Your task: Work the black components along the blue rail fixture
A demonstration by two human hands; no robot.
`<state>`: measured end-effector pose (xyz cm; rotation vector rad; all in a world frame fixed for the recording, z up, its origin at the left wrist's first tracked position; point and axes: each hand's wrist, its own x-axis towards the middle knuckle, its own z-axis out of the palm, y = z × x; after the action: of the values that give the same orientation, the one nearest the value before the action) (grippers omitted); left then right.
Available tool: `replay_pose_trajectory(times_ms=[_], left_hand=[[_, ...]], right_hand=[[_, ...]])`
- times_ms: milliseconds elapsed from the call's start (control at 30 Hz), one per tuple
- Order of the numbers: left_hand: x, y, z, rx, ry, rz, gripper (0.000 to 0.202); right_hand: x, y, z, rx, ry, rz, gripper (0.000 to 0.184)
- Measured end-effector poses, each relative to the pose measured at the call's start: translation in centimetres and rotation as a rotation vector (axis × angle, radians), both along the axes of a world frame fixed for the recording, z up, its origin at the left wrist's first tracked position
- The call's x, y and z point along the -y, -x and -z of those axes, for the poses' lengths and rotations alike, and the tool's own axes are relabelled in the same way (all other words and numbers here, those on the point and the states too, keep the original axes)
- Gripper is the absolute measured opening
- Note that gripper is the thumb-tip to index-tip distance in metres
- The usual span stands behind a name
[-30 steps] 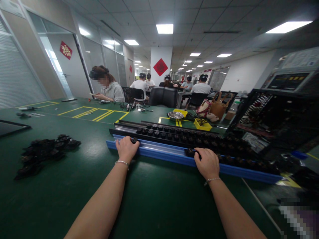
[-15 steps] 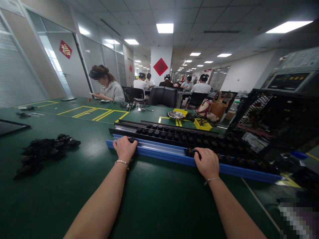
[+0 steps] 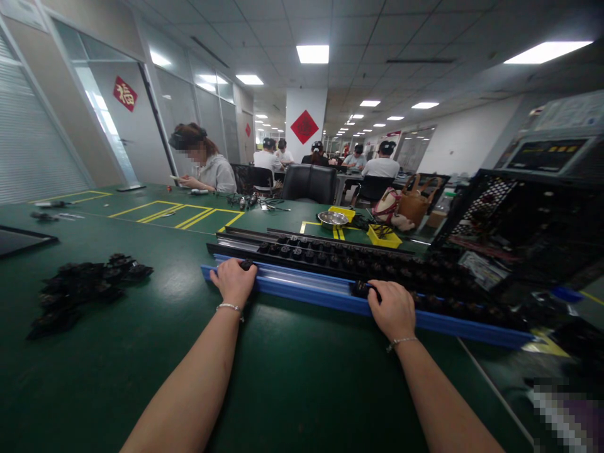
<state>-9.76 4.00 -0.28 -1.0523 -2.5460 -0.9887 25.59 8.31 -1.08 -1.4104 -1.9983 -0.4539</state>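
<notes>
A long blue rail with a shiny channel lies across the green table. Near its left end my left hand is closed round a small black part, seated in or just above the channel; its lower side is hidden. My right hand rests farther along the rail, fingers curled over another small black part. To the right of that hand, several similar black parts line the channel. Behind the blue rail are black rails with rows of such parts.
A heap of black parts sits on the table at left. Beyond the rails stand a metal bowl and a yellow tray. An opened machine casing bounds the right side. A co-worker sits across the table.
My left hand has shifted slightly left along the blue rail with the small black part. My right hand stays in the same place.
</notes>
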Motion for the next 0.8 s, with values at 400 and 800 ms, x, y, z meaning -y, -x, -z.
replay_pose_trajectory(times_ms=[400,800], left_hand=[[0.02,0.29,0.01,0.034,-0.023,-0.037,0.029],[-0.18,0.81,0.57,0.048,-0.058,-0.046,0.03]], right_hand=[[0.12,0.1,-0.16,0.005,-0.006,-0.006,0.026],[0.06,0.1,-0.05,0.001,0.01,0.008,0.026]])
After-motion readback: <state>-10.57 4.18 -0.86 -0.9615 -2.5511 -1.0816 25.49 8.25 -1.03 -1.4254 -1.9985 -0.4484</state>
